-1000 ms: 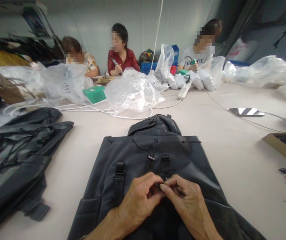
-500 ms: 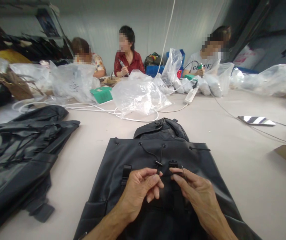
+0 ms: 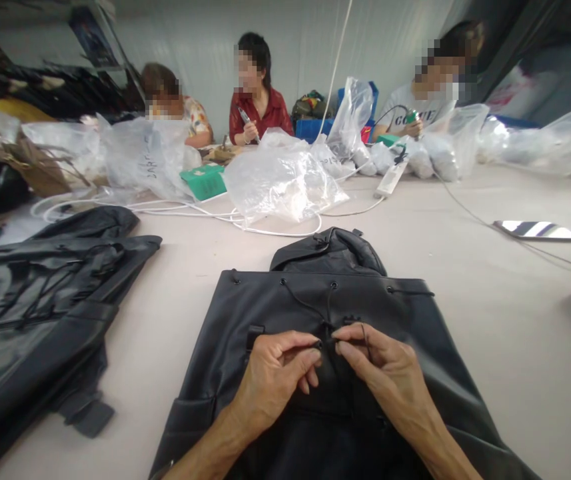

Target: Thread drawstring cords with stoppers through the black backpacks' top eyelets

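Observation:
A black backpack [image 3: 285,303] lies flat in front of me, its drawstring cord [image 3: 302,305] threaded through eyelets along the top edge. Over its front, my left hand [image 3: 285,373] pinches a small black piece, perhaps a cord end, between thumb and fingertips. My right hand [image 3: 382,363] is closed in a pinch close beside it, fingertips on a thin dark cord. A loop of that cord stands up by the right fingers. The two sets of fingertips are nearly touching. What exactly sits between them is too small to make out.
Another black backpack [image 3: 40,300] lies to the left on the pale table [image 3: 190,300]. Beyond are plastic bags [image 3: 285,180], a green box [image 3: 204,181], white cables, a power strip [image 3: 392,177] and a shiny flat object [image 3: 538,231]. Several people sit at the far side.
My hands have come closer together, the right hand moving left toward the left fingertips. The view has shifted slightly.

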Motion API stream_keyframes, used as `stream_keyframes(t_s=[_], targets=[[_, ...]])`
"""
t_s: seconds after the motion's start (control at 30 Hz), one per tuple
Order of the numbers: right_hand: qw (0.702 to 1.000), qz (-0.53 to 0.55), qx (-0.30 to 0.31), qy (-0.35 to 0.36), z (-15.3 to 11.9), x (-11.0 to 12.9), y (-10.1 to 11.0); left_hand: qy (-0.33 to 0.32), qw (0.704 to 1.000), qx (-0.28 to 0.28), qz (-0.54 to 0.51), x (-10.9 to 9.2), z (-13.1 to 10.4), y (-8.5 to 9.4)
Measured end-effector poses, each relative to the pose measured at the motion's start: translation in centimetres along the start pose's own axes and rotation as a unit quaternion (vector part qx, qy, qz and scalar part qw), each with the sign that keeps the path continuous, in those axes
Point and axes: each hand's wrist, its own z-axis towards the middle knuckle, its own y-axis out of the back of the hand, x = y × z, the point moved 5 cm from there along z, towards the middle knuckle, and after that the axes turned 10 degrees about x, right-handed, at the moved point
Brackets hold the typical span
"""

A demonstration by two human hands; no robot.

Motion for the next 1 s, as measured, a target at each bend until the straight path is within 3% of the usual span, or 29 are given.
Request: stream_keyframes(t_s=[0.27, 0.43, 1.0], targets=[[0.993, -0.099, 0.009, 0.061, -0.03, 0.80, -0.43, -0.024, 0.994, 0.004, 0.106, -0.42, -0.03, -0.10], [0.990, -0.107, 0.017, 0.090, 0.03, 0.79, -0.75, -0.031, 0.991, 0.017, 0.129, -0.26, -0.05, -0.21], [0.989, -0.113, 0.028, 0.087, -0.02, 0.55, -0.85, -0.052, 0.983, 0.029, 0.173, 0.25, 0.07, -0.20]])
